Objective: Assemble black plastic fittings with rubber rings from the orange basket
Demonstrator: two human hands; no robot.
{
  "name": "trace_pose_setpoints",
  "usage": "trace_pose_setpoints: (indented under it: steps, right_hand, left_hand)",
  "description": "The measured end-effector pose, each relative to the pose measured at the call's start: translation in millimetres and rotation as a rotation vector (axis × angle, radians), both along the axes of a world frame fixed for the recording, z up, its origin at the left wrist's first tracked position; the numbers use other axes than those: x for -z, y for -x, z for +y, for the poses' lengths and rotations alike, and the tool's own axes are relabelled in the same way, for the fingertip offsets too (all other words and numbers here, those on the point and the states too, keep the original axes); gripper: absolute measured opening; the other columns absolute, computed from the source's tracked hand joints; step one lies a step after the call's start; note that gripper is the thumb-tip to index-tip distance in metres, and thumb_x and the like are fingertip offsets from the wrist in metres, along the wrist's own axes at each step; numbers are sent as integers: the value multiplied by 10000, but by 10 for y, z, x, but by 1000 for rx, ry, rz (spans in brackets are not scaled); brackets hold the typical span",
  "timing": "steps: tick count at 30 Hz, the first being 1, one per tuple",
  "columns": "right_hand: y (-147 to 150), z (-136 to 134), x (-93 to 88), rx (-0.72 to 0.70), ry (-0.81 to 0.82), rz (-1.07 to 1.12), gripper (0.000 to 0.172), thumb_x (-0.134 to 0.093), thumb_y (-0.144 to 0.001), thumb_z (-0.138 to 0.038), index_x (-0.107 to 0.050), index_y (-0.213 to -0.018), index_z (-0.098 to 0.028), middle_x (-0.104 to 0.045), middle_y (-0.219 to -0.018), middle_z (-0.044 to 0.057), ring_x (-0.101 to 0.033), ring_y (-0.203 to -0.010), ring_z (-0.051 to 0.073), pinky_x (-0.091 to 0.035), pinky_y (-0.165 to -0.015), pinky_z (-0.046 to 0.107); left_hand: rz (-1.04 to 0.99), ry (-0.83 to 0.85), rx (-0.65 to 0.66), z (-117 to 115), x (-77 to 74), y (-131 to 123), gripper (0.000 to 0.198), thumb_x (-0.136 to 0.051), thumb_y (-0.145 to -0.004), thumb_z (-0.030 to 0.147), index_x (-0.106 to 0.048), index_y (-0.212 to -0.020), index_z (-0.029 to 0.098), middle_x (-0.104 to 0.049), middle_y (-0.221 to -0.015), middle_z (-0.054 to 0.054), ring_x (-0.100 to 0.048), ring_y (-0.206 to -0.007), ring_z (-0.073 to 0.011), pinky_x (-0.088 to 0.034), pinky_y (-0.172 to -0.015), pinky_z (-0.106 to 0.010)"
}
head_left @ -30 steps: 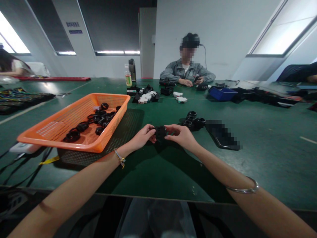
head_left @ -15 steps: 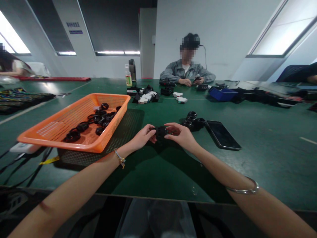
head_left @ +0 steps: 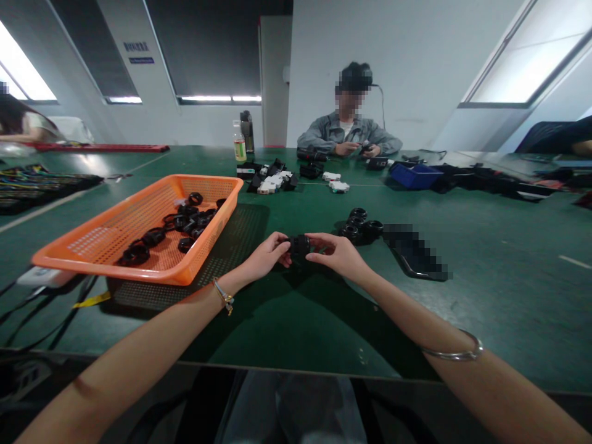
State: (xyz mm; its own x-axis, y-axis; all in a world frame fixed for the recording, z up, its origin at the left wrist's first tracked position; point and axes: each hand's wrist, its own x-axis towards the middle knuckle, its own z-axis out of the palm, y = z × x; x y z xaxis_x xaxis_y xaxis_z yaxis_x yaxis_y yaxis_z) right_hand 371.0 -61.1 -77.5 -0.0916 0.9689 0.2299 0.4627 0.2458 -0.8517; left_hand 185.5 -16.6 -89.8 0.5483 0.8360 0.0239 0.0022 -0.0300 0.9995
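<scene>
Hands unmoved on fitting (basket: rings)

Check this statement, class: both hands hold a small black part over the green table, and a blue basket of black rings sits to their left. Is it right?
No. The head view shows the basket is orange, not blue. The rest holds: left hand and right hand hold the small black part over the green table.
</scene>
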Motion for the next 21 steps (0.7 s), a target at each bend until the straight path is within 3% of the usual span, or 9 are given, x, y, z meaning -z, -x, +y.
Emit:
trace_pose_setpoints:
  steps: [8, 21]
  right_hand:
    - [16, -20, -41, 68, -62, -95, 372, -676, -623, -161, -685, -994, -188, -694, -1021, 67, -645, -842, 207, -516, -684, 319]
    - [-4, 0, -12, 54, -62, -119, 382, -682, -631, -171, -681, -1013, -169, -705, -986, 71, -644, -754, 182, -515, -655, 297]
  left_hand:
    - [10, -14, 5, -5, 2, -7, 170, -540, -795, 270, -436, -853, 150, -549, -613, 46, -560, -528, -78, -458, -545, -221]
    - [52, -39, 9, -12, -6, -10, 109, -487, -819, 232, -425, -856, 150, -532, -599, 50, -545, -522, -78, -446, -533, -218]
